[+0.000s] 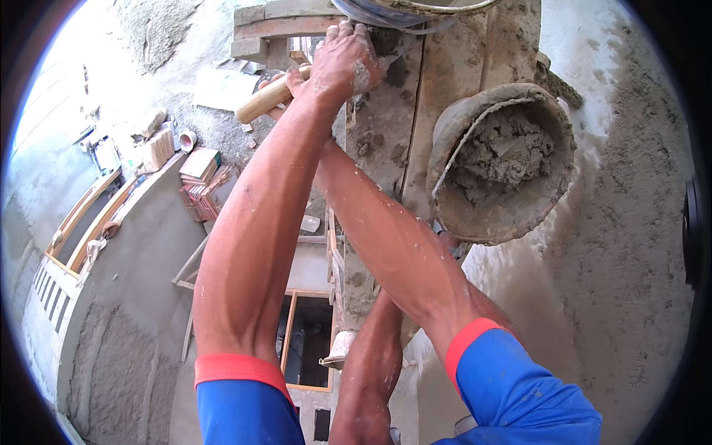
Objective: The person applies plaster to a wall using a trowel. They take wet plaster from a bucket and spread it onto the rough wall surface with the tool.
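My forearms cross, in blue sleeves with red cuffs. My left hand [343,63], dusted with grey, is at the top of a plank platform [374,148], fingers bent over something I cannot make out, just below a bucket rim [437,9]. Beneath it and to its left, my right hand [293,84], partly hidden, grips a pale wooden handle [259,102]; the tool's far end is hidden. To the right of my arms, a crusted bucket [445,208] holds lumpy wet grey mortar [504,152]. Bare legs [367,363] show below my arms.
At left lower down are rubble, stacked red tiles [202,193], boards, wood-framed openings [93,226] and grey rendered surfaces [111,341]. A timber-framed opening [310,348] and a small pale pail [343,343] lie below. A grey plastered wall [615,259] runs along the right.
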`<action>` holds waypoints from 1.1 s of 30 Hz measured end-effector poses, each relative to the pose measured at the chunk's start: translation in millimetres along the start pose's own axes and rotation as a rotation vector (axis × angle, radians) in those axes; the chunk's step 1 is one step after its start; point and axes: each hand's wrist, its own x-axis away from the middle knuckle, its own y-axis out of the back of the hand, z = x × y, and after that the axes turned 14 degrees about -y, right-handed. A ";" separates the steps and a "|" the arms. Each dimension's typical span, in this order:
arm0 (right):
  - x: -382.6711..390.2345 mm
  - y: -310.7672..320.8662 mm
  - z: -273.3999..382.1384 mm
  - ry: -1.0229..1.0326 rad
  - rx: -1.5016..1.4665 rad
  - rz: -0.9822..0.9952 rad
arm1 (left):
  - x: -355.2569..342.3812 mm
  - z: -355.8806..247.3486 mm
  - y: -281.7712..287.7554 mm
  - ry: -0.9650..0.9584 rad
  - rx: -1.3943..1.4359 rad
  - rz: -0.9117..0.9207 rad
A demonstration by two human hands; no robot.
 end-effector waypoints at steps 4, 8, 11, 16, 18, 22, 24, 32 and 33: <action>21.2 19.2 8.1 0.001 -0.056 0.212 | 6.5 -13.6 10.8 -0.083 -0.013 -0.047; 62.9 16.5 -4.7 0.098 0.242 -0.136 | 35.6 -28.8 41.6 -0.070 0.221 -0.014; 119.2 7.3 -9.9 0.019 0.320 -0.190 | 75.3 -38.9 76.2 0.223 0.580 -0.166; 239.7 -26.0 -12.1 -0.231 0.368 -0.091 | 176.2 -31.1 93.4 0.716 0.853 -0.621; 298.3 -39.4 3.3 -0.267 0.421 -0.154 | 204.1 -44.6 69.6 0.953 0.978 -0.737; 406.5 -56.8 60.8 -0.197 0.768 -0.357 | 257.3 -83.6 7.2 0.949 1.060 -0.568; 444.5 -33.5 97.2 -0.046 1.109 -0.508 | 267.6 -99.4 -22.5 0.901 1.053 -0.485; 437.4 15.3 202.0 0.243 2.287 -1.152 | 189.9 -135.3 -62.3 0.549 0.430 -0.213; 441.7 8.1 197.6 0.278 2.225 -1.171 | 185.0 -124.5 -69.2 0.562 0.429 -0.203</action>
